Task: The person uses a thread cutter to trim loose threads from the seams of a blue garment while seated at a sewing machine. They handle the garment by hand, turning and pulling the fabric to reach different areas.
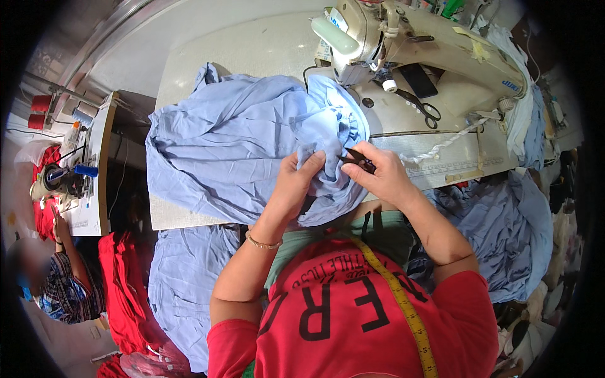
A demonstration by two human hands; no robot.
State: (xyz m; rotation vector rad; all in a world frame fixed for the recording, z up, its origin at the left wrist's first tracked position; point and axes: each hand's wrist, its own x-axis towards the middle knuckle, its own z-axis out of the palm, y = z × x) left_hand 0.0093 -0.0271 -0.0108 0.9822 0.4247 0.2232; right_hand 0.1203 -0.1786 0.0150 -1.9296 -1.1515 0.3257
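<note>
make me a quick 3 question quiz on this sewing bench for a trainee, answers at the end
1. Which hand holds the small black snips, and what does the other pinch?
2. True or false: the dark loop-handled scissors lie near the flat black rectangular phone.
3. Fill in: a long yellow ... runs down the red short-sleeved shirt.

Key:
1. Right hand; the left hand pinches crumpled light blue cloth.
2. True.
3. Tape measure.

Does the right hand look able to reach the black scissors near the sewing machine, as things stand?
Probably yes: the black scissors lie ahead and to the right of the right hand, and nothing seems to stand between. However, that hand holds black thread snips, which may need putting down first.
</note>
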